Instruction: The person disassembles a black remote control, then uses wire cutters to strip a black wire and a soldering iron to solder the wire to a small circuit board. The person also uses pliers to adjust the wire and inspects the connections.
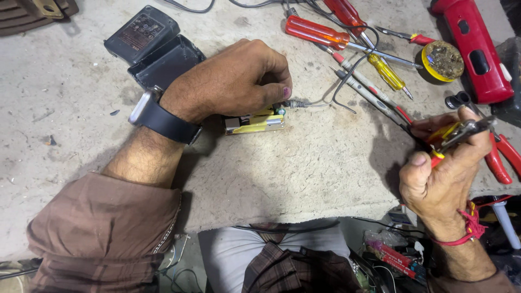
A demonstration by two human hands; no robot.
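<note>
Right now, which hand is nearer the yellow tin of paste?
Right. The right hand holds a tool below the yellow tin; the left hand presses a small yellow part far across the bench.

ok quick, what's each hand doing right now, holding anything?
Left hand: closed, pinching a thin wire at the yellow battery pack.
Right hand: closed on a red-handled tool.

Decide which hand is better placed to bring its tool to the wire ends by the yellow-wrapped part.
Right. The right hand is free and grips the metal tool, while the left hand is pinning the yellow-wrapped part.
</note>
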